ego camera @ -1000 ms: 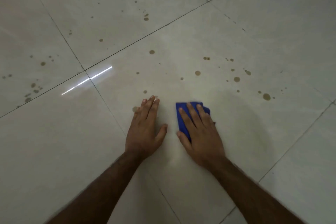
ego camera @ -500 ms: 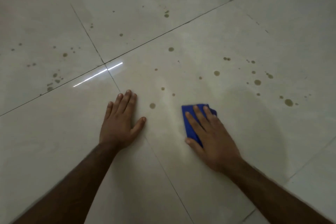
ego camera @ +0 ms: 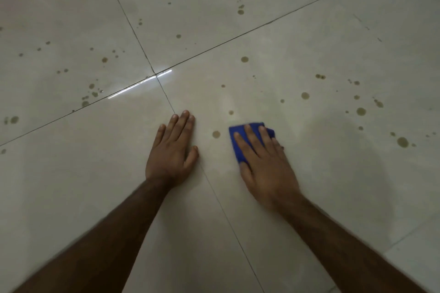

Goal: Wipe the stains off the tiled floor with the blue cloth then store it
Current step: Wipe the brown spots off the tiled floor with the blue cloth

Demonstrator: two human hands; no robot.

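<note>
A folded blue cloth (ego camera: 238,147) lies flat on the pale glossy tiled floor (ego camera: 309,197). My right hand (ego camera: 264,162) presses down on it with the fingers spread, covering most of it. My left hand (ego camera: 172,150) rests flat on the floor just to the left, holding nothing. One brown stain (ego camera: 216,134) sits between the two hands, and another stain (ego camera: 230,112) is just beyond the cloth. Several more brown stains (ego camera: 402,142) dot the tiles to the right, the left and farther away.
Dark grout lines cross at a tile corner (ego camera: 156,74) ahead of my left hand, next to a bright light reflection (ego camera: 140,84). A dull smeared patch (ego camera: 333,150) spreads over the tile to the right of the cloth.
My right hand and the cloth sit slightly closer to my left hand than half a second ago. A second ago my left hand covered the stain that now lies between the hands.
</note>
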